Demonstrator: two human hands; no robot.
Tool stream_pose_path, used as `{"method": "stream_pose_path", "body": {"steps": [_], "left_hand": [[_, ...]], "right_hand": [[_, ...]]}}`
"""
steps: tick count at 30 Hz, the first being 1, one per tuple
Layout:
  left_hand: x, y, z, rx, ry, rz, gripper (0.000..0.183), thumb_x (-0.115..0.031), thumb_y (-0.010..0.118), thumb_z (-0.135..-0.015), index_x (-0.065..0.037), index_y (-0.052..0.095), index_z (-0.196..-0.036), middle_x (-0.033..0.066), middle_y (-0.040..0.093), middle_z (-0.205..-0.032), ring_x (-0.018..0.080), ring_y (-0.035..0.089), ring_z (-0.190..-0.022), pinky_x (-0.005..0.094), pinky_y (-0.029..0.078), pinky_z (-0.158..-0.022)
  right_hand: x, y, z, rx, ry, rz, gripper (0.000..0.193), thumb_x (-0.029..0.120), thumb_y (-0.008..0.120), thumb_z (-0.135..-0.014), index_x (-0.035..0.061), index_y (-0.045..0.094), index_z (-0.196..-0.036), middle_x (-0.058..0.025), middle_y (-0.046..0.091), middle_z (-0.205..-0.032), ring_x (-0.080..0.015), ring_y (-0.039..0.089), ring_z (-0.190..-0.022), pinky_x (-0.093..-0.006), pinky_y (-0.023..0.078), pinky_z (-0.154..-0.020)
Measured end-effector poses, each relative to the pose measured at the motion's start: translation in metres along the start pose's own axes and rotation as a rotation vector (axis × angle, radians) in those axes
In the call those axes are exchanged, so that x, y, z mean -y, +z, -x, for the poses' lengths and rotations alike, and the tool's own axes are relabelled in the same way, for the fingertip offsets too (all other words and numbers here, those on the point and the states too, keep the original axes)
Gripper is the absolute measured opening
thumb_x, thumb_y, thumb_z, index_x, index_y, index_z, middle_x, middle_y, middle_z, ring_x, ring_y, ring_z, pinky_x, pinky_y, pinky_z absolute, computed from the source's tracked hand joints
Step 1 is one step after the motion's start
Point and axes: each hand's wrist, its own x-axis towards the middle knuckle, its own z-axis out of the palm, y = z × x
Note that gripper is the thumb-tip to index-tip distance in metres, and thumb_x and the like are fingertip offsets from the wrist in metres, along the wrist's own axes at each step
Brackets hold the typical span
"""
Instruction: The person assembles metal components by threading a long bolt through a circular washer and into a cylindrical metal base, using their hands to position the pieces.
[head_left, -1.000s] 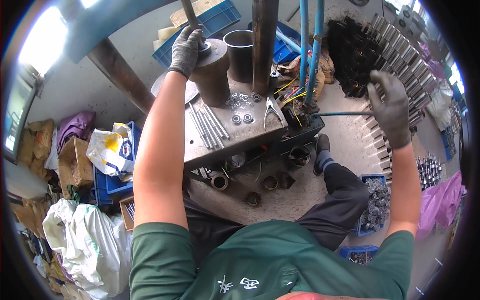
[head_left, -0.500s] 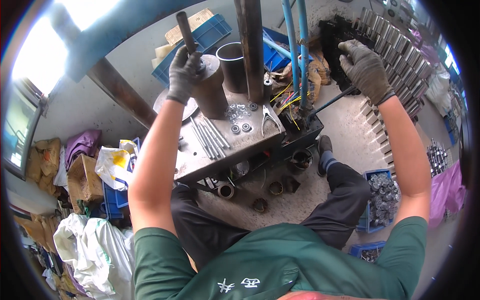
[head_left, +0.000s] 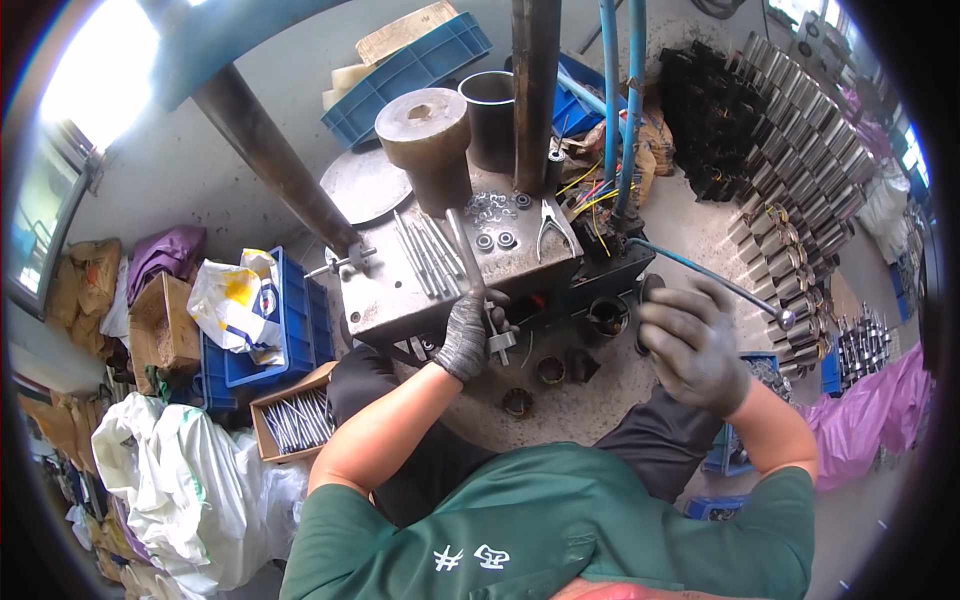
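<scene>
My left hand (head_left: 466, 338), in a grey glove, is closed round a dark steel tube (head_left: 459, 240) at the bench's front edge. The tube points up and away, and a pale stepped metal piece (head_left: 502, 343) shows beside the fingers; whether the two are joined is hidden. My right hand (head_left: 693, 345), gloved too, is raised over my right knee with its fingers loosely bent and nothing visible in them. To its right, a blue lever (head_left: 710, 275) slants down to a round metal knob (head_left: 787, 319), apart from the hand. Beyond my left hand stands a thick flanged steel cylinder (head_left: 425, 150).
On the steel bench (head_left: 385, 318) lie several metal rods (head_left: 425, 255), small rings (head_left: 490, 206), bearings (head_left: 507, 240) and pliers (head_left: 556, 230). Upright columns (head_left: 534, 90) rise behind. Stacked metal sleeves (head_left: 800, 110) stand right; a rod-filled box (head_left: 297, 422) and blue crate (head_left: 300, 315) sit left.
My left hand has come down from the top of the cylinder to the bench's front edge with the tube. My right hand has lowered toward me, and the lever's outer end has swung down.
</scene>
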Motion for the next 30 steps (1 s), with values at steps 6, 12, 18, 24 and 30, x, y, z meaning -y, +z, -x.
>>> {"method": "stream_pose_path", "body": {"steps": [6, 12, 18, 24, 30], "left_hand": [[0.006, 0.009, -0.027, -0.105, -0.205, 0.004, 0.034, -0.035, 0.044, -0.107, -0.009, 0.063, -0.095, -0.0001, 0.054, -0.064, 0.0153, 0.055, -0.057, 0.0399, 0.06, -0.064], [0.01, 0.011, -0.013, -0.137, -0.274, 0.041, 0.046, -0.048, 0.045, -0.109, -0.007, 0.063, -0.095, 0.0027, 0.055, -0.064, 0.0211, 0.055, -0.055, 0.0434, 0.058, -0.063], [0.005, 0.003, 0.036, 0.217, 0.045, -0.69, 0.034, -0.037, 0.054, -0.108, -0.005, 0.066, -0.115, -0.0004, 0.062, -0.087, 0.0115, 0.059, -0.081, 0.0309, 0.052, -0.08], [-0.074, -0.014, 0.037, -0.024, 0.529, -0.587, 0.027, -0.028, 0.063, -0.106, -0.006, 0.069, -0.121, -0.0002, 0.065, -0.088, 0.01, 0.063, -0.082, 0.0261, 0.053, -0.075], [-0.18, -0.091, 0.002, -0.454, 0.557, -0.008, 0.019, -0.029, 0.069, -0.102, -0.012, 0.064, -0.096, -0.0016, 0.063, -0.078, 0.0104, 0.059, -0.065, 0.0229, 0.051, -0.058]], "right_hand": [[-0.044, 0.146, 0.01, 0.063, 0.097, -0.437, 0.047, -0.009, 0.057, -0.076, 0.002, 0.067, -0.121, -0.0178, 0.066, -0.127, -0.0406, 0.063, -0.109, -0.0458, 0.054, -0.095], [-0.045, 0.191, 0.036, 0.59, 0.13, -0.688, 0.042, -0.003, 0.063, -0.076, 0.0053, 0.068, -0.117, -0.0142, 0.068, -0.115, -0.0364, 0.066, -0.108, -0.0424, 0.055, -0.093], [-0.037, 0.178, 0.03, 0.544, 0.023, -0.674, 0.038, 0.01, 0.07, -0.079, 0.0085, 0.069, -0.117, -0.0125, 0.067, -0.108, -0.0345, 0.066, -0.101, -0.044, 0.054, -0.089], [-0.047, 0.174, 0.023, 0.685, 0.063, -0.505, 0.033, 0.019, 0.072, -0.082, 0.0043, 0.072, -0.111, -0.0143, 0.07, -0.103, -0.0358, 0.067, -0.097, -0.0464, 0.054, -0.087], [-0.041, 0.184, 0.023, 0.85, 0.033, -0.441, 0.033, 0.03, 0.068, -0.086, 0.0117, 0.072, -0.113, -0.0142, 0.07, -0.103, -0.0346, 0.068, -0.097, -0.0488, 0.054, -0.087]]}}
